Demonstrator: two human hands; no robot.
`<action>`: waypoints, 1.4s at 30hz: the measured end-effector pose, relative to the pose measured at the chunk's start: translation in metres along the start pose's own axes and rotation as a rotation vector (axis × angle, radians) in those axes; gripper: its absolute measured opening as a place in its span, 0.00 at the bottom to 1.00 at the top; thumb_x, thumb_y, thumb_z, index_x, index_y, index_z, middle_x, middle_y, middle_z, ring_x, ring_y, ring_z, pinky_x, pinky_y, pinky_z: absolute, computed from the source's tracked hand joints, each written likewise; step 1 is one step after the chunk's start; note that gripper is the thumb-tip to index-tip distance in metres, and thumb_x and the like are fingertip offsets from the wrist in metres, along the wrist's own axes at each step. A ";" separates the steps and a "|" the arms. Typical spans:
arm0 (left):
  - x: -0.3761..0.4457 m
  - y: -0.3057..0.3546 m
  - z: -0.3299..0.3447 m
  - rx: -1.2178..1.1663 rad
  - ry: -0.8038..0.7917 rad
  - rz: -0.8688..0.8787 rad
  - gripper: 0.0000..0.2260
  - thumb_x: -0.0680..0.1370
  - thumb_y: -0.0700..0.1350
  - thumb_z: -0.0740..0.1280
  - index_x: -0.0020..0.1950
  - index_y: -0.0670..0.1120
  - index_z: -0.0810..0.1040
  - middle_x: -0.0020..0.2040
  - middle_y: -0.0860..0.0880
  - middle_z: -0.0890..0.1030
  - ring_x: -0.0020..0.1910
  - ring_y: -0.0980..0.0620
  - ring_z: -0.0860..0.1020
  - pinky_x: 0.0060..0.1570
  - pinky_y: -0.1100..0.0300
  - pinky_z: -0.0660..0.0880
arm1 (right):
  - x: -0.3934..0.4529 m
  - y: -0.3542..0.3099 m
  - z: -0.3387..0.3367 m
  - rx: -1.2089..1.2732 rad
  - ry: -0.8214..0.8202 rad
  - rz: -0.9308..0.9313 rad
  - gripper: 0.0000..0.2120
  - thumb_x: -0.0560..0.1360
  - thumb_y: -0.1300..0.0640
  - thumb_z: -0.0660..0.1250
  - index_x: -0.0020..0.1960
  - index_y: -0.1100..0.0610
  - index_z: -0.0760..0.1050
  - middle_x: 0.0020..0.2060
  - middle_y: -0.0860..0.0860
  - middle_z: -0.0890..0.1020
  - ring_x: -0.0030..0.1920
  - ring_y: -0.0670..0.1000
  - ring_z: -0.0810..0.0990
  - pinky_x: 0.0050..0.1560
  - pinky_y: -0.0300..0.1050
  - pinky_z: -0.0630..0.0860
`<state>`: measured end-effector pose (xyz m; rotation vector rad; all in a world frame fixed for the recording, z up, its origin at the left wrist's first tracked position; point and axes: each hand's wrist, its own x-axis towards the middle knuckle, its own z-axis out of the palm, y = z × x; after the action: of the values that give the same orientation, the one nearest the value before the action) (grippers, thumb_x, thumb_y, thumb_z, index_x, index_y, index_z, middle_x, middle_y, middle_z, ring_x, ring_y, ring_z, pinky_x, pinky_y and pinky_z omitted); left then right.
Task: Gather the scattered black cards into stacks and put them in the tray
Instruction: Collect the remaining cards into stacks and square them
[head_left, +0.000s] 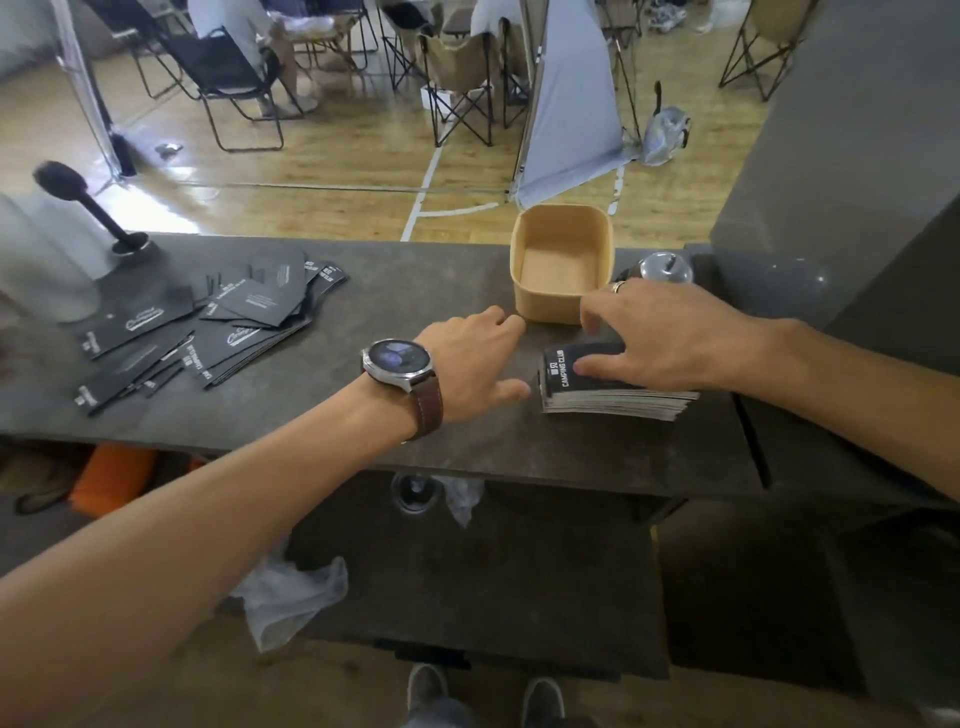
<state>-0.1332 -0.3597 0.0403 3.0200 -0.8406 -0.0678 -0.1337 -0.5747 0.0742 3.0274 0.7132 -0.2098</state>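
A thick stack of black cards (608, 397) lies on the dark table (363, 436) just in front of the tan tray (524, 270), which holds nothing. My right hand (665, 338) rests on top of the stack with spread fingers and the thumb pressing the top card. To the left of the stack, my left hand (472, 358), with a watch on the wrist, hovers with relaxed fingers and its thumb close to the stack's left edge. Several scattered black cards (208, 322) lie in a loose heap at the table's left.
A black microphone on a stand (88, 202) and a white cylinder (47, 260) stand at the far left. A clear dome-shaped object (665, 267) sits right of the tray. A grey block (841, 182) rises at the right. Folding chairs stand on the wooden floor beyond.
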 end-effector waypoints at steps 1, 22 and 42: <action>-0.010 -0.013 0.000 0.032 -0.004 -0.024 0.19 0.76 0.60 0.65 0.55 0.47 0.68 0.53 0.48 0.73 0.46 0.44 0.77 0.38 0.53 0.67 | 0.007 -0.010 -0.002 0.004 0.012 -0.016 0.17 0.75 0.36 0.63 0.52 0.49 0.70 0.48 0.48 0.76 0.48 0.52 0.75 0.48 0.52 0.75; -0.131 -0.314 0.041 0.093 0.022 -0.308 0.16 0.77 0.57 0.62 0.58 0.49 0.78 0.57 0.48 0.78 0.57 0.45 0.75 0.54 0.52 0.69 | 0.264 -0.279 0.027 0.110 0.117 -0.036 0.14 0.78 0.46 0.64 0.58 0.54 0.73 0.57 0.53 0.77 0.60 0.55 0.75 0.53 0.52 0.73; -0.112 -0.294 0.034 0.003 0.315 -0.066 0.12 0.73 0.44 0.72 0.52 0.44 0.73 0.45 0.45 0.75 0.38 0.42 0.77 0.34 0.55 0.66 | 0.185 -0.215 0.024 0.306 0.003 -0.108 0.10 0.77 0.53 0.67 0.57 0.52 0.75 0.48 0.47 0.79 0.48 0.47 0.73 0.50 0.41 0.69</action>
<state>-0.0787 -0.0504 0.0061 2.9451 -0.7107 0.3968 -0.0690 -0.3016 0.0269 3.2767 0.9258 -0.3475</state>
